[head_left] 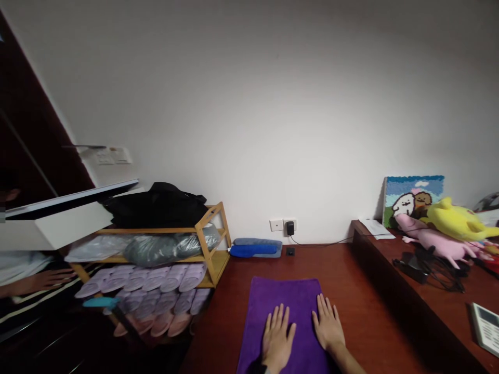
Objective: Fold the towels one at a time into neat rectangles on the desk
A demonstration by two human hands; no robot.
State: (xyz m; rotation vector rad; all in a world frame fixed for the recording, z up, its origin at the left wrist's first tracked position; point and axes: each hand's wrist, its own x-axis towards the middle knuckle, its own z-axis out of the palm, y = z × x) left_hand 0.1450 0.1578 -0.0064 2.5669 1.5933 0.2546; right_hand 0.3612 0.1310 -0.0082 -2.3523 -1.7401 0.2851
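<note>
A purple towel (286, 296) lies spread out on the reddish-brown wooden table (370, 311). My left hand (277, 336) rests flat on the towel, left of its middle, fingers stretched forward and thumb apart. At the towel's right edge lies my right hand (328, 323), also flat with fingers extended, partly over the bare wood. Neither hand grips anything. The towel's near end runs out of the bottom of the view. Beyond it, against the wall, sit folded blue and grey-blue cloths (255, 249).
To the left, a wooden rack (210, 239) holds a black bag (159, 205) and several lilac slippers (156, 279). Another person's hand (49, 280) shows at far left, by a white box (70, 218). Plush toys (436, 241), cables and a calculator (487, 327) lie on the raised right ledge.
</note>
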